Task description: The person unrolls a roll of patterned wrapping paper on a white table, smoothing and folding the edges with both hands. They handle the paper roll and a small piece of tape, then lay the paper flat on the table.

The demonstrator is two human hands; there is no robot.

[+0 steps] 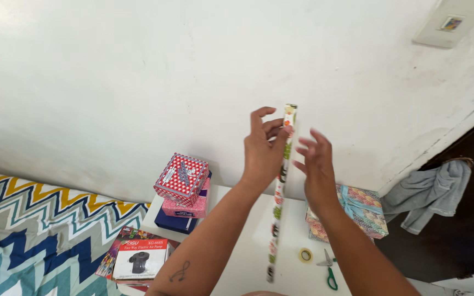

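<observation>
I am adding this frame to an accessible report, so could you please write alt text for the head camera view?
Two bare hands hold a long rolled tube of patterned wrapping paper upright over a white table: the left hand grips it near the top, the right hand is open beside it. Around lie stacked gift boxes, tape and green scissors.

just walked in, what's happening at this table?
A person holds a long, thin roll of patterned wrapping paper upright over a white table. The left hand grips it near the top; the right hand is open beside it and looks blurred. On the table lie green-handled scissors, a small roll of clear tape, a zigzag-wrapped box with a blue ribbon, and a stack of small boxes topped by a red polka-dot one.
</observation>
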